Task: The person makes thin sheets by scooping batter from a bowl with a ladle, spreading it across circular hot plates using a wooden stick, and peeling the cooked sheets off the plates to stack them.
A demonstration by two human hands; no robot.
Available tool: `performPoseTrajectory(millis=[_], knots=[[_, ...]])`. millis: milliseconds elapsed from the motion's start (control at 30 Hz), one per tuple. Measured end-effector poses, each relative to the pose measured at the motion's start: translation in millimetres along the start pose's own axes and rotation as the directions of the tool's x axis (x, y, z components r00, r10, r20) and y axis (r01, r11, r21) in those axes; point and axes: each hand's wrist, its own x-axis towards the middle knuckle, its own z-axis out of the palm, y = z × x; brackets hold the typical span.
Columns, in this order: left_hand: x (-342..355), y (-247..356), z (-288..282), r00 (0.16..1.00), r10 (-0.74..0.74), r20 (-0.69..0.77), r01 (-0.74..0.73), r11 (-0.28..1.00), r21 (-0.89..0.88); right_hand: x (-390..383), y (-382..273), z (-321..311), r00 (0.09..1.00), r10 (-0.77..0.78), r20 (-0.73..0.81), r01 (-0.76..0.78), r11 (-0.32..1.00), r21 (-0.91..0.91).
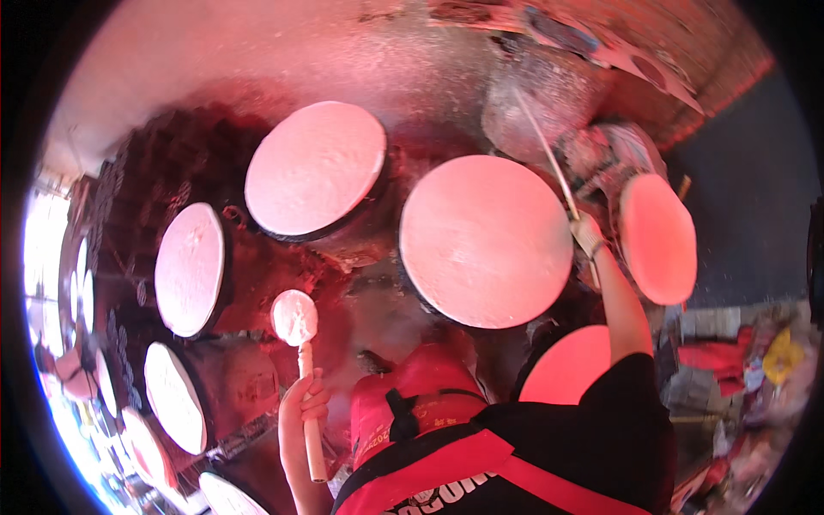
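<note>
My left hand (302,403) is wrapped round the pale wooden handle of a ladle (294,316), whose round head is coated with something white and wet. The ladle stands out in front of my body, apart from the discs. Out to the right, my right hand (586,233) grips a long thin stick (544,146) that points up and away towards a greyish block. Just left of that hand lies a large round griddle (486,242) covered in a smooth white layer, tinted pink by the red light.
More white-covered round griddles stand about me: one at far left centre (316,168), several down the left side, one at the right (658,240), one partly behind my right arm (571,369). A greyish block (541,99) sits beyond. Cloths (717,360) lie at the lower right.
</note>
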Motion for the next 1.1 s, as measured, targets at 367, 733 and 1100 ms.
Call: performPoseTrajectory(millis=[367, 733, 1100], knots=[[18.7, 5.1, -29.7, 0.994, 0.067, 0.087, -0.068, 0.998, 0.004, 16.9, 37.6, -4.2, 0.988, 0.140, 0.065, -0.151, 0.964, 0.219], [-53.3, 46.1, -123.7, 0.934, 0.357, 0.022, -0.326, 0.874, -0.361, 27.4, -339.0, 201.8, 0.905, -0.312, 0.288, 0.253, 0.941, 0.224], [-179.3, 76.2, -247.1, 0.509, 0.710, -0.488, -0.859, 0.459, -0.227, -421.3, -647.4, 610.5, -0.263, -0.774, 0.576, 0.858, 0.085, 0.506]])
